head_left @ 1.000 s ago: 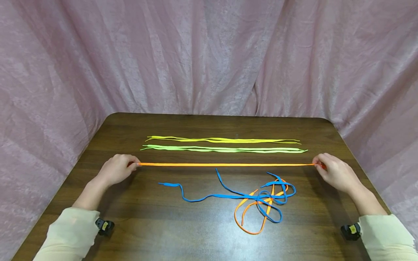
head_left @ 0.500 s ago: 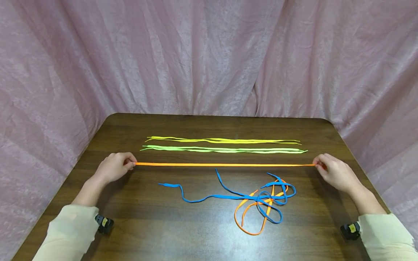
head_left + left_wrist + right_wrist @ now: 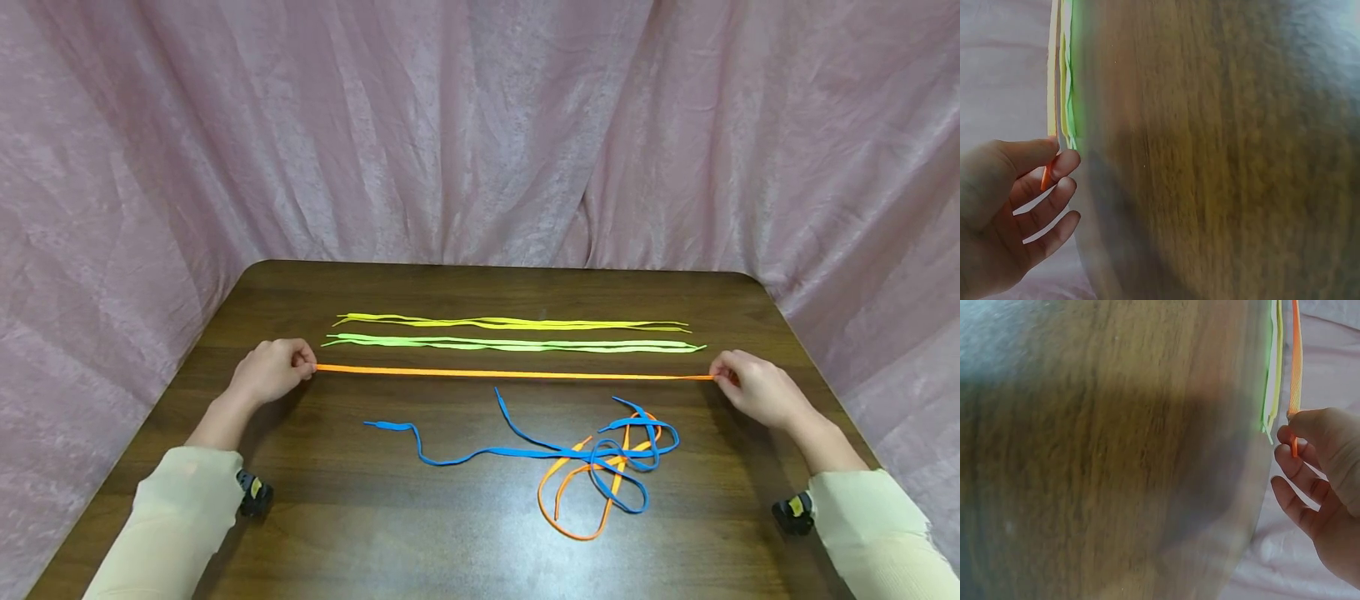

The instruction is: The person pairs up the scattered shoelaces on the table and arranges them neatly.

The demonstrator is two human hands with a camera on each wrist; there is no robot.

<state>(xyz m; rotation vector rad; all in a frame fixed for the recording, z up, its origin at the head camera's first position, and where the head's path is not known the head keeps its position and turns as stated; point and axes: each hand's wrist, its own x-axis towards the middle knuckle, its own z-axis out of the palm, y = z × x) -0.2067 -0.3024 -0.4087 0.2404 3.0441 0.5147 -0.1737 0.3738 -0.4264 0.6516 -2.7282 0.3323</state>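
An orange shoelace (image 3: 510, 374) is stretched taut and nearly straight between both hands, above the table. Thumb and forefinger of my left hand (image 3: 272, 372) pinch one end; in the left wrist view a short orange tip (image 3: 1047, 178) sticks out past the fingers. The other end is pinched by my right hand (image 3: 759, 388), and its tip (image 3: 1295, 447) pokes out below the thumb in the right wrist view. Just beyond the taut lace, a light green shoelace (image 3: 517, 343) lies doubled and roughly straight. Farther back runs a yellow shoelace (image 3: 517, 322), laid out the same way.
Nearer me on the brown wooden table (image 3: 360, 517), a blue shoelace (image 3: 450, 461) lies loosely tangled with another orange shoelace (image 3: 577, 536), right of centre. Pink curtains (image 3: 480, 133) hang behind and beside the table.
The left hand shifts slightly left, then forward, away from me. The right hand moves a little left and forward. The taut orange shoelace travels with them toward the green one.
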